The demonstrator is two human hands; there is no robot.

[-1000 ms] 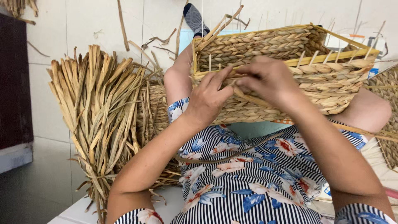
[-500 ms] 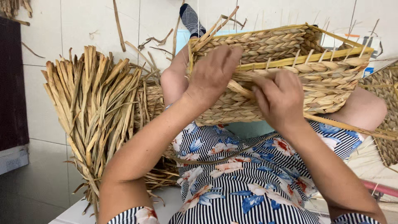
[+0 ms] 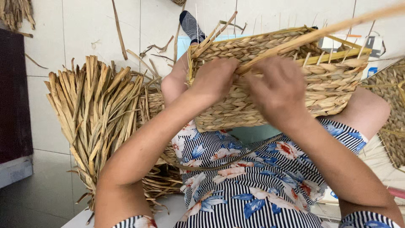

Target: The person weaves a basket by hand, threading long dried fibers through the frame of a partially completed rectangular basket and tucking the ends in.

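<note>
Both your hands have come together at the basket [image 3: 270,84] rim on your lap: left hand [image 3: 213,80] and right hand [image 3: 276,90] fingers pinch a long strand [image 3: 329,29].

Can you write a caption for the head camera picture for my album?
Two hands, left and right, work a long strand into a woven basket on a lap, beside a bundle of dried reeds.
</note>
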